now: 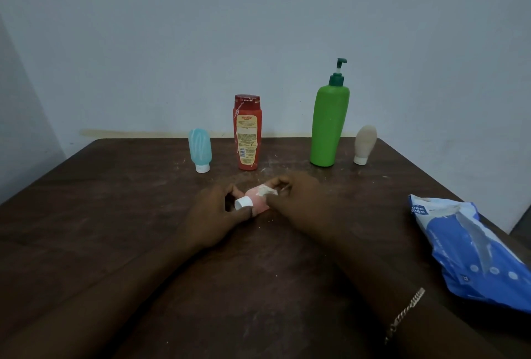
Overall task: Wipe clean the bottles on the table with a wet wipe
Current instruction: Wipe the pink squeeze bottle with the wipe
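Note:
A small pink bottle with a white cap lies tilted between my hands at the middle of the table. My left hand grips it at the cap end. My right hand pinches a crumpled, soiled wet wipe against the bottle's body. Behind them stand a light blue tube, a red bottle, a tall green pump bottle and a beige tube. Both tubes stand on their white caps.
A blue wet-wipe pack lies at the right edge of the dark wooden table. White crumbs and smears mark the tabletop around the bottles. A pale wall rises right behind the table's far edge.

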A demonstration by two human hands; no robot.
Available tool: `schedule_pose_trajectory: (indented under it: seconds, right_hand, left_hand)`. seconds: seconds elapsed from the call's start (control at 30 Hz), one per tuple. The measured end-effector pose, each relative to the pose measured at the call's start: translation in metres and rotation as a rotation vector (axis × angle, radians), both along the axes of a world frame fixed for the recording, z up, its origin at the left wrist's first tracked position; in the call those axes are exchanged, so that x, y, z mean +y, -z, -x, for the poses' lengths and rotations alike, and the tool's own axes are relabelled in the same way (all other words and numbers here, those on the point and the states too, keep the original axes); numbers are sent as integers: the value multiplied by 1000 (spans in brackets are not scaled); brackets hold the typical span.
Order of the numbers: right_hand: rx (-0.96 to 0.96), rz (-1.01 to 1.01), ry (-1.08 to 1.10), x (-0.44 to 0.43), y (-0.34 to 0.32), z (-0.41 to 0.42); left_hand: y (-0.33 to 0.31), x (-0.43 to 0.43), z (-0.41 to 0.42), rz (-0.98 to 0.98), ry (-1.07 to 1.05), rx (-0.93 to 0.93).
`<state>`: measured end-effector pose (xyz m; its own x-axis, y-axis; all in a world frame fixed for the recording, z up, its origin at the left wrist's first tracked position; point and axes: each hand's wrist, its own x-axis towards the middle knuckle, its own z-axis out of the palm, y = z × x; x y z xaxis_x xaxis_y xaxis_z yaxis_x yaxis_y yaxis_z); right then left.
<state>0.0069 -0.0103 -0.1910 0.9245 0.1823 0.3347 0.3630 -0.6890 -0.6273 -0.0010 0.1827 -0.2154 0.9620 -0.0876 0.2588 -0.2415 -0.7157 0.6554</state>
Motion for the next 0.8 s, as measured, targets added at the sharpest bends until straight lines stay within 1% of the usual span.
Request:
schedule_pose_trajectory:
  seconds: [0.1, 0.2, 0.3, 0.37, 0.43, 0.5, 0.57, 0.7, 0.77, 0.8]
  right_hand:
    - [-16, -2, -17, 4, 1, 0]
    - [-6, -71, 117, -13, 4, -11]
    - [-45, -144, 222, -22, 5, -13]
    - [-41, -119, 150, -12, 2, -7]
    - [-51, -38, -1, 6, 1, 2]
    - [-88, 39, -73, 20, 2, 6]
    - [-94, 14, -19, 16, 2, 1]
    - [-45, -126, 189, -15, 3, -12]
    - [-26, -207, 231, -21, 4, -12]
    - [-23, -208, 223, -19, 4, -11]
  left_hand:
    - [0, 0, 3, -11, 26, -15]
    - [-1, 1, 3, -17, 29, -5]
    - [-1, 0, 4, -12, 38, -10]
    - [0, 0, 4, -9, 36, -24]
    - [1, -1, 5, -12, 33, -40]
    - [1, -1, 5, -5, 40, -58]
    - [0, 0, 5, 7, 48, -58]
    - [0, 0, 4, -2, 51, -40]
    - [0, -1, 5, 0, 53, -51]
    - [0, -1, 6, 3, 54, -58]
